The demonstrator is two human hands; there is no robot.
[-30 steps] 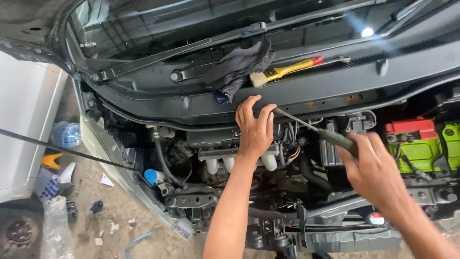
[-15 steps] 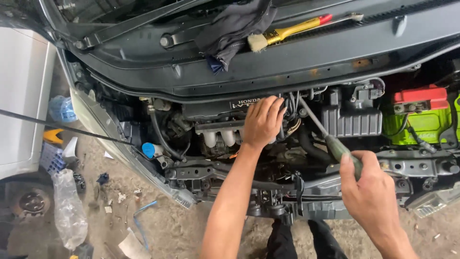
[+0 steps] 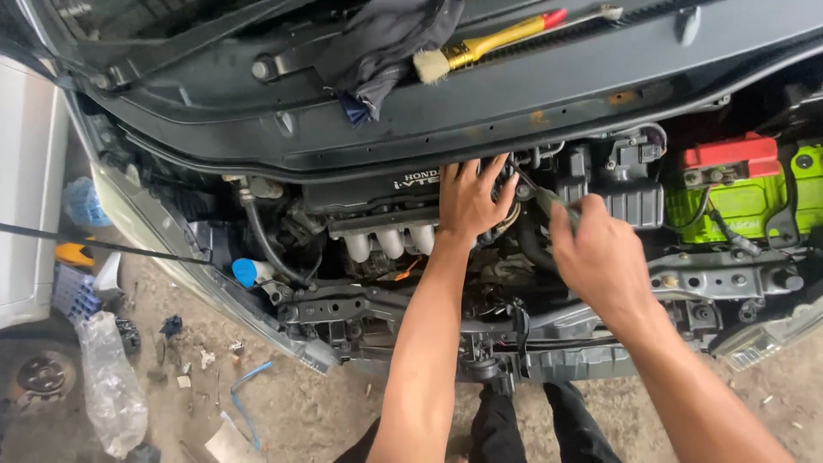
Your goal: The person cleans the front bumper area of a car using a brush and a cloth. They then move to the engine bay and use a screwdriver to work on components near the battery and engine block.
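I look down into an open car engine bay. My left hand (image 3: 473,199) rests flat, fingers spread, on the dark engine cover (image 3: 360,195) above the pale intake pipes (image 3: 390,243). Just to its right, my right hand (image 3: 600,257) grips the green handle of a long screwdriver (image 3: 549,203). Its shaft points up and left toward the wiring behind the engine, beside my left fingertips. The screwdriver's tip is hidden among the hoses.
A green battery with a red terminal cover (image 3: 739,184) sits at right. A dark rag (image 3: 377,47) and a yellow-handled brush (image 3: 484,47) lie on the cowl. A blue cap (image 3: 244,272) is at left. A plastic bag (image 3: 107,381) and litter lie on the dirt ground.
My right hand has moved up and left along the screwdriver, closer to my left hand. The left hand slid slightly deeper onto the engine cover. The view shifted closer.
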